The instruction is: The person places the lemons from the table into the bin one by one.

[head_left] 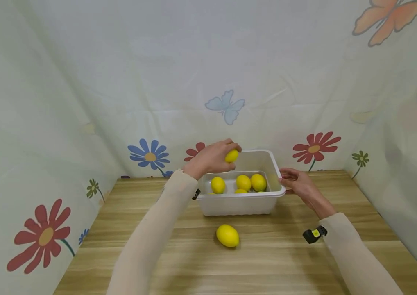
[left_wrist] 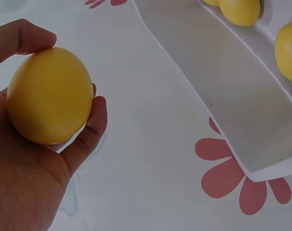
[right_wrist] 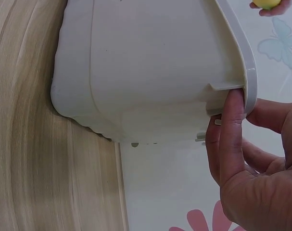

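My left hand [head_left: 214, 157] grips a yellow lemon [left_wrist: 50, 96] above the left back part of a white plastic bin [head_left: 238, 205]. In the left wrist view the thumb and fingers curl round the fruit. At the bin's right side, my right hand [head_left: 298, 184] pinches the rim, its fingers [right_wrist: 232, 130] tucked under the lip with the thumb over it. Inside the bin lie several lemons [head_left: 218, 185], some partly hidden by the front wall. One more lemon [head_left: 227, 235] rests on the table in front of the bin.
The bin stands near the back edge of a wood-grain table [head_left: 267, 262]. Behind and at both sides hangs a pale sheet [head_left: 179, 73] printed with flowers and butterflies. Each wrist carries a black strap, the right one with a small device [head_left: 314, 234].
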The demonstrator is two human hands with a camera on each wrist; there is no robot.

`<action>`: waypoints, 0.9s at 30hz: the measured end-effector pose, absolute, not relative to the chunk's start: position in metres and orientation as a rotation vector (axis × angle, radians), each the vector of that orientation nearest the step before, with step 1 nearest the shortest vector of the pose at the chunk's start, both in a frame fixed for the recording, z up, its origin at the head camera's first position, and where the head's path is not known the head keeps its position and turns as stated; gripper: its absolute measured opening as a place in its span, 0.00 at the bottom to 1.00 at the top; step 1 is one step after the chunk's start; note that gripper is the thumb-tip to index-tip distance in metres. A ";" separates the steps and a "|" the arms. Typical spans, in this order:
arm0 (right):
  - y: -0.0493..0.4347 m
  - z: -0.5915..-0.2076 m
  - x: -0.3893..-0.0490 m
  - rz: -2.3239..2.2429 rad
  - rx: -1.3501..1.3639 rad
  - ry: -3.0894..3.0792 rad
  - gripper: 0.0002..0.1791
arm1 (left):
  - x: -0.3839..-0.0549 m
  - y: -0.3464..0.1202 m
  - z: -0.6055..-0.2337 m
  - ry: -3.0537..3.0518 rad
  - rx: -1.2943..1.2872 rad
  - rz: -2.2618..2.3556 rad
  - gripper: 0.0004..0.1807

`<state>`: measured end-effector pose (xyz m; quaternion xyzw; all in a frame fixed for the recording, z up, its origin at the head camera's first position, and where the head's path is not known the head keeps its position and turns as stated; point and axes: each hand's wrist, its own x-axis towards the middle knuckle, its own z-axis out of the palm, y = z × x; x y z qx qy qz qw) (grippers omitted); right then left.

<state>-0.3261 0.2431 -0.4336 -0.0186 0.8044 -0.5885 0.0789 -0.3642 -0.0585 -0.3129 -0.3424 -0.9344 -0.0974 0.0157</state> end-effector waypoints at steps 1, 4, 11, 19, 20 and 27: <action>0.244 -0.434 -0.326 -1.758 -0.056 2.408 0.31 | -0.367 -0.057 -0.313 -2.909 -1.063 -0.313 0.26; 0.244 -0.434 -0.327 -1.750 -0.054 2.411 0.31 | -0.375 -0.053 -0.315 -2.921 -1.061 -0.328 0.26; 0.244 -0.435 -0.328 -1.736 -0.036 2.420 0.31 | -0.390 -0.047 -0.323 -2.980 -1.053 -0.261 0.25; 0.246 -0.434 -0.326 -1.741 -0.036 2.426 0.32 | -0.405 -0.043 -0.334 -3.102 -1.002 -0.271 0.24; 0.245 -0.434 -0.326 -1.742 -0.035 2.426 0.32 | -0.407 -0.043 -0.336 -3.116 -0.992 -0.282 0.24; 0.244 -0.435 -0.329 -1.749 -0.009 2.411 0.32 | -0.422 -0.040 -0.350 -3.197 -0.933 -0.341 0.25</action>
